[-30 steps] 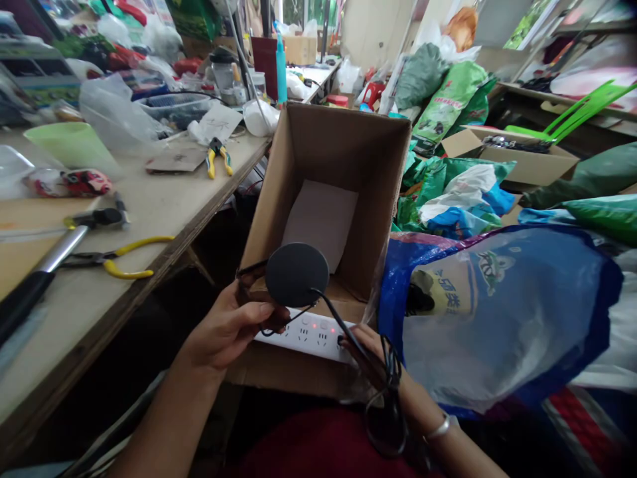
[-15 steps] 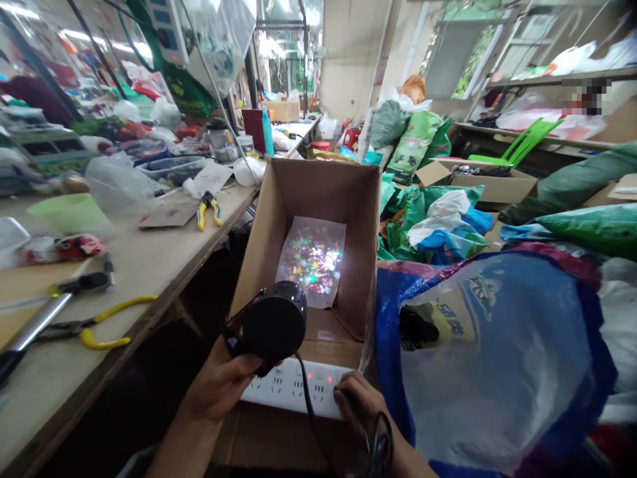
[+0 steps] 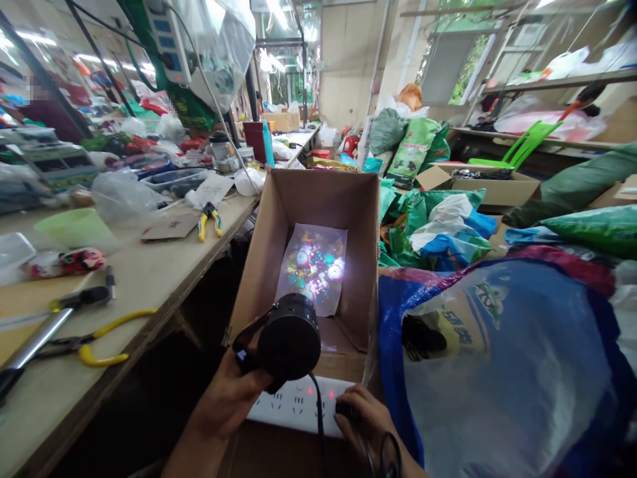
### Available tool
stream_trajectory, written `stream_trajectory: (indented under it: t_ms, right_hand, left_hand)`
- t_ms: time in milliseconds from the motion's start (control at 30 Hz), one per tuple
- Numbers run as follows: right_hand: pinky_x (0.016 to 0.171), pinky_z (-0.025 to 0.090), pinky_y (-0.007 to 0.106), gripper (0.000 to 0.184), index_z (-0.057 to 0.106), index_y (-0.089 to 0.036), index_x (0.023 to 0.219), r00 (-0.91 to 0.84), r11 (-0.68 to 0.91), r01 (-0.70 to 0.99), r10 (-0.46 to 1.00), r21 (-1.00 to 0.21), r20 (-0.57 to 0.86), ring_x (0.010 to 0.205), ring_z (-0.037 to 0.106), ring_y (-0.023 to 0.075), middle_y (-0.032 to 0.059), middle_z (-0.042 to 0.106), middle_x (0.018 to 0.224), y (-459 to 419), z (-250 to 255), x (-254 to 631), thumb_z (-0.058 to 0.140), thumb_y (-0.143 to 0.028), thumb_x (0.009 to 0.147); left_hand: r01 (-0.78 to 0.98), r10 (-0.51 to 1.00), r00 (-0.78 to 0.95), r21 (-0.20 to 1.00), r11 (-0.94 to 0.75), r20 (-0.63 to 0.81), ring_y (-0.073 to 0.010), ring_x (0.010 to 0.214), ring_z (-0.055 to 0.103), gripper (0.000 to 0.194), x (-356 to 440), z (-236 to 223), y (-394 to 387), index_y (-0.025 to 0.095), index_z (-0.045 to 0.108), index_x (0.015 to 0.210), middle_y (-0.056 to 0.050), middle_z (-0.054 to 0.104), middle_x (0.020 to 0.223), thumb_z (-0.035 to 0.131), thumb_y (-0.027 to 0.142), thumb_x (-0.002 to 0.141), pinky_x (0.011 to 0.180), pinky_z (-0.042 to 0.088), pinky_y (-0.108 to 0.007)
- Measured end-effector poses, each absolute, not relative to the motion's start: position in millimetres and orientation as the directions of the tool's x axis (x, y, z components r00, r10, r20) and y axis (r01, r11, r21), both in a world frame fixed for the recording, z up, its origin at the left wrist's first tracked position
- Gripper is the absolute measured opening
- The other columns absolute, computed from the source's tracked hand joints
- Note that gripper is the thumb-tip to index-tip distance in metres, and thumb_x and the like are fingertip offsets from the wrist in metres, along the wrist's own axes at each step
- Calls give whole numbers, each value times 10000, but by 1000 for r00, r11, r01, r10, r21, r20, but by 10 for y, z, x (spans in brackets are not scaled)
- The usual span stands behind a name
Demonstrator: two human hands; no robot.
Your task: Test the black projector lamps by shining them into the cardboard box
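My left hand (image 3: 226, 398) grips a round black projector lamp (image 3: 288, 340) by its bracket and points it into an open cardboard box (image 3: 249, 279). A white sheet (image 3: 313, 265) at the box's far end shows a coloured light pattern. My right hand (image 3: 365, 421) rests closed on the right end of a white power strip (image 3: 293, 406) with red lights lit, fingers on the lamp's black plug. The black cord (image 3: 318, 425) runs from the lamp down to that hand, and a coil of it hangs at my wrist.
A long workbench (image 3: 149, 265) on the left carries a hammer (image 3: 44, 325), yellow-handled pliers (image 3: 94, 342), a green bowl (image 3: 74, 227) and clutter. A blue and clear plastic bag (image 3: 502, 358) sits right of the box. Green sacks and cardboard boxes lie beyond.
The view has tilted up. The lamp turned from showing its flat back to aiming into the box, and the coloured pattern appeared on the white sheet and then changed.
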State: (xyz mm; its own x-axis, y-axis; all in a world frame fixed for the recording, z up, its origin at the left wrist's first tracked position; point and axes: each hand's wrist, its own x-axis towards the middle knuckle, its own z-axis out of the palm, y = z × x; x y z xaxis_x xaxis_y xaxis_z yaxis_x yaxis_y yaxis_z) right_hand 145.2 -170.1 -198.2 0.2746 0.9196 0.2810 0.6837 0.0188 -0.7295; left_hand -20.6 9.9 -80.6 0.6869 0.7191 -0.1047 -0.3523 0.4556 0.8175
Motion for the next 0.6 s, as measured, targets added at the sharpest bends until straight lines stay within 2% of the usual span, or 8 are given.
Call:
stream_trajectory:
  t_ms: [167,400,500,600]
  right_hand:
    - [588,475,205,119,618,-185,899,323,4,678,897,-735,303,659,597,131,53,587,807,-1687,-2006,1431,536,-227,825]
    - [580,472,196,117,639,-209,827,361,-38,713,875,-700,321,627,591,117,32,572,771,-1667,-2059,1390,526,-235,846]
    - [579,480,187,145,645,-199,855,304,12,727,891,-686,337,637,599,117,39,570,773,-1685,-2014,1411,504,-225,870]
    - [590,488,183,156,645,-181,858,312,35,709,880,-704,358,656,606,120,45,571,770,-1697,-1956,1427,491,-201,878]
  left_hand:
    - [-366,699,710,805,467,-84,-309,1139,555,719,-190,-792,108,283,558,1246,-44,735,970,800,115,590,970,433,-430]
    - [-322,700,712,858,400,-58,-308,1107,569,683,-198,-784,109,244,561,1243,-76,697,1078,785,133,608,944,445,-414]
    - [-262,709,705,924,279,-14,-277,1018,609,662,-185,-839,122,221,528,1268,-74,703,1025,751,157,649,888,476,-380]
    - [-68,743,669,998,12,37,-225,828,647,618,-157,-958,110,196,511,1276,-44,705,866,701,170,688,772,508,-333]
